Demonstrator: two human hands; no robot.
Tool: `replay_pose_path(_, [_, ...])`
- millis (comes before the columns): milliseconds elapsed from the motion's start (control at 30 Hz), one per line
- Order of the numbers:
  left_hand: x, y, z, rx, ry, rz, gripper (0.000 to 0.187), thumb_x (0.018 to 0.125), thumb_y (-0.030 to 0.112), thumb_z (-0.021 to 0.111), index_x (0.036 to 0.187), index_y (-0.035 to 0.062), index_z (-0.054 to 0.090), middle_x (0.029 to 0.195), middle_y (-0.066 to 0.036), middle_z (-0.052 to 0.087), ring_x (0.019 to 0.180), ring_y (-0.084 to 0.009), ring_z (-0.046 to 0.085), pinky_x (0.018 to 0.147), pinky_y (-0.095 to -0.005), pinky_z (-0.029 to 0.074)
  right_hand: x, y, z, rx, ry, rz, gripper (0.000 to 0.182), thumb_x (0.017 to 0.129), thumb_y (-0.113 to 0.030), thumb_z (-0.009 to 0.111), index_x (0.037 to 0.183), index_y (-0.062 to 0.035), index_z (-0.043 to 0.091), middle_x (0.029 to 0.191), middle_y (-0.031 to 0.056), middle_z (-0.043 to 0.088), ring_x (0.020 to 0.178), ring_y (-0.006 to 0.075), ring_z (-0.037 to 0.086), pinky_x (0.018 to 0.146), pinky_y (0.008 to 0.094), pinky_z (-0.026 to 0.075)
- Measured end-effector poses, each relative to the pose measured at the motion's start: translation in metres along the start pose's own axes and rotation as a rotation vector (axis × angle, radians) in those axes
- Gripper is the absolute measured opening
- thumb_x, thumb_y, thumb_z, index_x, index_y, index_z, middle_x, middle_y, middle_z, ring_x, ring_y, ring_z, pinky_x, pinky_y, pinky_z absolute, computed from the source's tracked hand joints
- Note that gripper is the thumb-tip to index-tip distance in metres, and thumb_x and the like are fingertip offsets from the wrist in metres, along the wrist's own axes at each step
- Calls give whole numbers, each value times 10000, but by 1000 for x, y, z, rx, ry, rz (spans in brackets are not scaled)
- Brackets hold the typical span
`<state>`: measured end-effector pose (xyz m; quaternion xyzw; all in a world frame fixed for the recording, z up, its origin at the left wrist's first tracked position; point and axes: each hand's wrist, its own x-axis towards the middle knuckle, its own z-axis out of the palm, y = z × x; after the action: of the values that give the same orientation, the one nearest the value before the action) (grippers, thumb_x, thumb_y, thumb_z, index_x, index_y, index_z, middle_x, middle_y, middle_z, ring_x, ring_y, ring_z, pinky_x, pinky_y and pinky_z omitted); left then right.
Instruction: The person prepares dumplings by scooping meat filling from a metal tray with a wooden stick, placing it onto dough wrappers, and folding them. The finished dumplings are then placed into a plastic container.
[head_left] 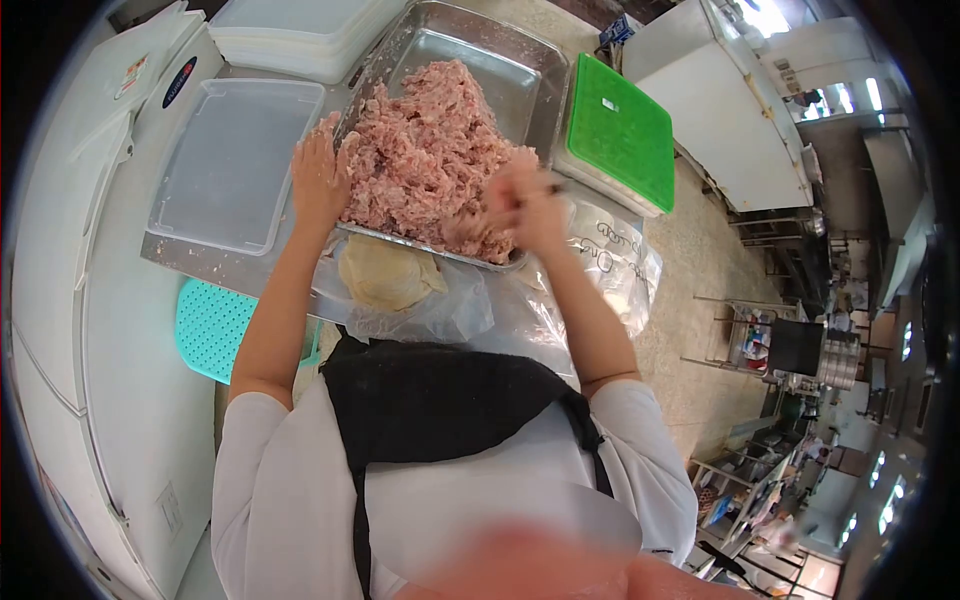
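A deep metal tray holds a large heap of pink ground meat. My left hand rests at the tray's left wall, its fingers stretched out and apart, against the edge of the meat. On the right side of the heap, my right hand is smeared by motion; its fingers cannot be made out, nor whether any meat is in them. Just below the tray's near edge lies a pale, round, dough-like piece on clear plastic.
Left of the tray sits a clear-lidded container; a green-lidded one stands to the right. A plastic bag with handwriting lies below it. A turquoise stool is under the table's left edge, beside a white appliance.
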<state>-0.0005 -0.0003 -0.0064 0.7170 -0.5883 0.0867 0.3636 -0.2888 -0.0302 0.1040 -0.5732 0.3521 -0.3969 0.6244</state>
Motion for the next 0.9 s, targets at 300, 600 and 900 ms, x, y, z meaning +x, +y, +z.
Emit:
replay_pose_path(300, [4,1,-3,-71,-61,-55,470,946,283,468,1383,115,420,1314,-159,502,1223,-329,448,1050,-473,307,12,-71,33,2,-176,-183,494,972,-435,499,691,-40,595,645,0,568,561,75,456,525,237,361])
replay_pose_path(600, [4,10,-13,23,-86,-66,470,969,320,450,1400,139,406,1310,-160,519,1237,-319,453,1056,-462,304,21,-8,50,-263,46,45,489,977,-418,497,659,-61,597,608,-22,542,526,63,445,473,230,332])
replay_pose_path(900, [3,6,-10,-71,-95,-55,490,958,291,437,1420,140,382,1363,-158,468,1287,-327,401,1084,-481,263,57,2,88,171,262,-128,512,978,-467,452,653,-77,513,542,4,436,448,88,350,419,250,226])
